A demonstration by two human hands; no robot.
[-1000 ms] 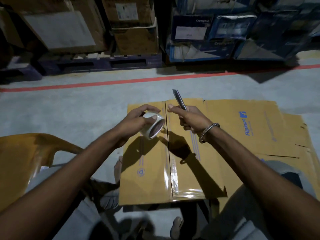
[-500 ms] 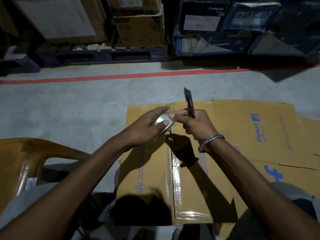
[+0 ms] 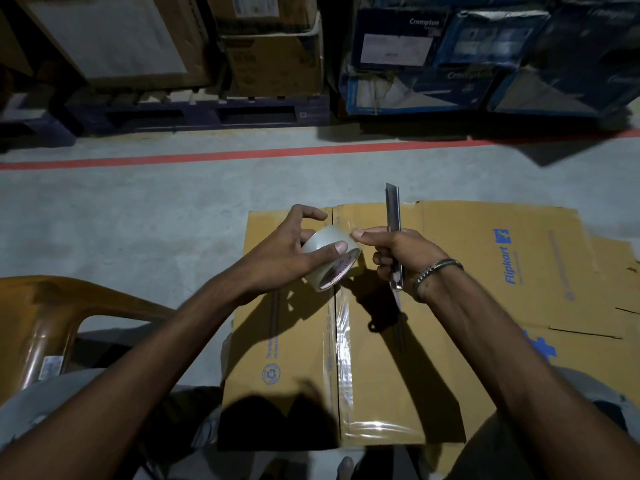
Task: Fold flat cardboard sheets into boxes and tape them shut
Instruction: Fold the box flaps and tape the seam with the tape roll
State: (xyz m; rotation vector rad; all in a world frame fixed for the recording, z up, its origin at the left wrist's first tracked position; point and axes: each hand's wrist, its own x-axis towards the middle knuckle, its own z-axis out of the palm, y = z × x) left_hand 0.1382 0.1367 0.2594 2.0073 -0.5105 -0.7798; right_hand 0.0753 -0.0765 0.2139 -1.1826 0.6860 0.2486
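Above the far end of the cardboard box (image 3: 381,358), a clear tape roll (image 3: 330,259) is held by the left hand (image 3: 287,251), thumb curled over its outer face, fingers spread behind it. Just right of the roll, a utility knife (image 3: 394,220) is gripped upright in the right hand (image 3: 401,254), blade end pointing far, thumb stretched toward the roll. A metal bracelet (image 3: 438,271) is worn on the right wrist. The box is laid flat side up near the person, its centre seam covered by a clear tape strip (image 3: 343,341). Flat cardboard sheets (image 3: 519,258) with blue print are spread under and right of it. A brown plastic chair (image 3: 52,317) is seen at left. A red floor line (image 3: 207,155) and stacked cartons (image 3: 270,46) lie far.
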